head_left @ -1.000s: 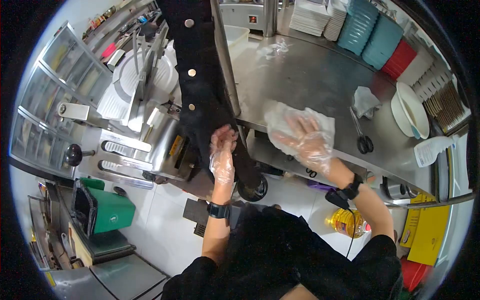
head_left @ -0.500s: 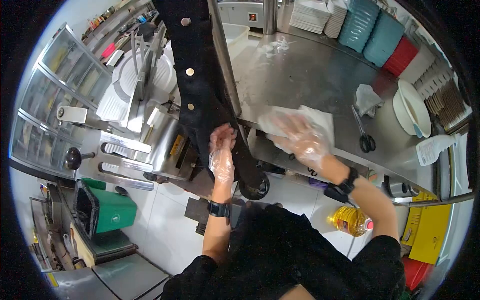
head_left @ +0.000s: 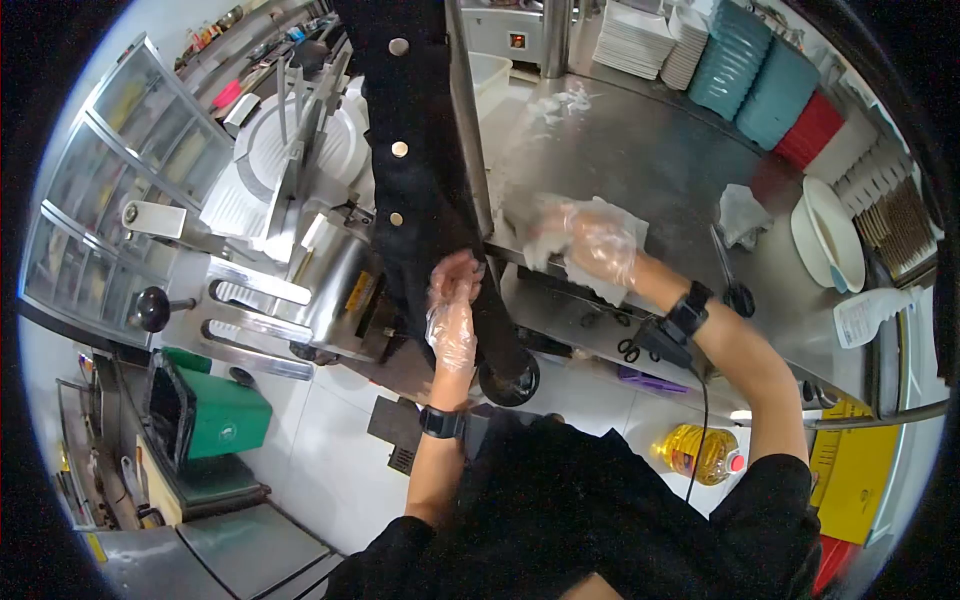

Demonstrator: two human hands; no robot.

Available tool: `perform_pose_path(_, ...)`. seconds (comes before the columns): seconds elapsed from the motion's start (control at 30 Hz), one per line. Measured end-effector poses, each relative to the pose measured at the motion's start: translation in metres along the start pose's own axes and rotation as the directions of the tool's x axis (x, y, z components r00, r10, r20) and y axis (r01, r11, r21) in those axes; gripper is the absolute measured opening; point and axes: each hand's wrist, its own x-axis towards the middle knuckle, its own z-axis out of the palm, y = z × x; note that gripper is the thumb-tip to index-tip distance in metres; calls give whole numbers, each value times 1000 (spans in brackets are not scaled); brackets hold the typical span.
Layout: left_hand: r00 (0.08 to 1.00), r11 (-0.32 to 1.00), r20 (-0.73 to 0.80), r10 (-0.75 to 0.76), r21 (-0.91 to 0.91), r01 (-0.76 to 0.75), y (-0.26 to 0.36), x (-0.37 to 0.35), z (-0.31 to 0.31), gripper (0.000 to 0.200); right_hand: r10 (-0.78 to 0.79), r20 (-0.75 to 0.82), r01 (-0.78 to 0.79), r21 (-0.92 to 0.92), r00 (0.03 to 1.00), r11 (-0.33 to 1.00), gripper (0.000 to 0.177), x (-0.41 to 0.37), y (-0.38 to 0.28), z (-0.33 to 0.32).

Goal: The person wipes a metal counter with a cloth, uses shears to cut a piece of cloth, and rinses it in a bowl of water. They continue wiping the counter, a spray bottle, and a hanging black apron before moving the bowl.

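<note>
My right hand [head_left: 598, 240], in a clear plastic glove and smeared by motion, presses a white cloth [head_left: 628, 222] against the front edge of the steel counter [head_left: 640, 140]. Part of the cloth is bunched under the fingers, and a corner hangs over the edge. My left hand [head_left: 454, 312], also gloved, rests with loosely bent fingers against black fabric with metal snaps [head_left: 410, 120], which hangs beside a steel post. Nothing shows in the left hand. White suds [head_left: 560, 103] lie farther back on the counter.
Scissors [head_left: 735, 285], a crumpled white cloth [head_left: 742, 215], a white basin [head_left: 828, 235] and a spray bottle [head_left: 872, 315] are on the right. Stacked trays [head_left: 730, 60] line the back. A slicer [head_left: 290, 190] stands left, above a green bin [head_left: 225, 410]. An oil jug [head_left: 700, 450] sits on the floor.
My right hand has slid the white cloth leftward along the counter's front edge, bunching it more. My left hand stays by the black fabric. The whole view has shifted slightly.
</note>
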Motion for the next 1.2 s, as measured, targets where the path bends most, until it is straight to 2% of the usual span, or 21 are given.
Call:
perform_pose_path(0.07,1000,1000,-22,-22,15,22,6,-1,-3,25,80,57,-89,178,995,980,76,28,18,-7)
perform_pose_path(0.13,998,999,-44,-45,30,46,9,-3,-4,26,14,-144,-70,-397,990,915,76,47,-13,-17)
perform_pose_path(0.17,999,999,-20,-28,28,29,10,-5,-5,25,-166,-259,52,-395,952,917,74,61,12,-6)
perform_pose_path(0.2,1000,1000,4,-12,27,12,10,-6,-6,24,-172,-256,59,-396,951,916,74,70,-16,-16)
perform_pose_path(0.23,1000,1000,0,-6,27,6,10,-6,-7,24,27,-109,-69,-398,994,915,73,82,-44,-27)
perform_pose_path(0.3,999,998,26,45,32,-46,8,-6,-6,24,224,38,-188,-417,974,889,73,103,-40,-28)
perform_pose_path(0.4,1000,999,-12,-3,40,4,13,-6,-1,23,-165,-19,158,-199,986,967,73,129,10,-3)
perform_pose_path(0.43,1000,999,-14,-5,39,5,13,-6,0,22,10,30,5,-460,999,888,70,123,15,2)
perform_pose_path(0.5,1000,999,-16,1,51,0,12,-4,0,22,194,28,-122,-690,981,714,67,107,2,4)
perform_pose_path(0.57,1000,998,-17,7,61,-6,9,-3,-1,21,172,176,-38,-583,969,812,66,92,-9,5)
perform_pose_path(0.63,1000,999,5,12,48,-12,7,-2,-3,21,50,169,59,-586,984,808,64,71,54,20)
perform_pose_path(0.67,1000,999,7,11,48,-11,8,-2,-3,21,-98,186,173,-452,978,875,65,48,52,15)
perform_pose_path(0.73,999,997,9,34,70,-35,8,-2,-3,22,-359,111,372,-408,927,834,64,11,15,8)
perform_pose_path(0.8,1000,999,8,20,45,-21,6,-1,-3,22,-166,239,270,-511,957,816,60,-19,-43,-17)
perform_pose_path(0.9,1000,1000,26,-10,25,9,3,-2,-3,22,-92,282,246,-581,955,775,57,-11,-44,-16)
perform_pose_path(0.97,997,999,62,-50,25,49,3,-3,0,23,-83,196,188,-613,977,767,57,13,-22,0)
perform_pose_path(1.0,993,998,99,-61,25,59,6,-5,3,23,-269,121,292,-517,956,804,56,24,-19,0)
perform_pose_path(1.03,988,997,135,-73,26,70,9,-6,6,23,-149,68,159,-170,986,973,55,41,-16,3)
perform_pose_path(1.13,987,998,148,-56,42,50,14,-6,14,26,-105,70,125,-408,992,905,50,85,-10,3)
perform_pose_path(1.17,988,996,134,-71,65,63,18,-6,16,26,125,65,-135,199,990,971,50,110,25,14)
perform_pose_path(1.2,989,996,134,-68,68,60,19,-6,15,26,105,33,-110,194,994,975,49,127,54,22)
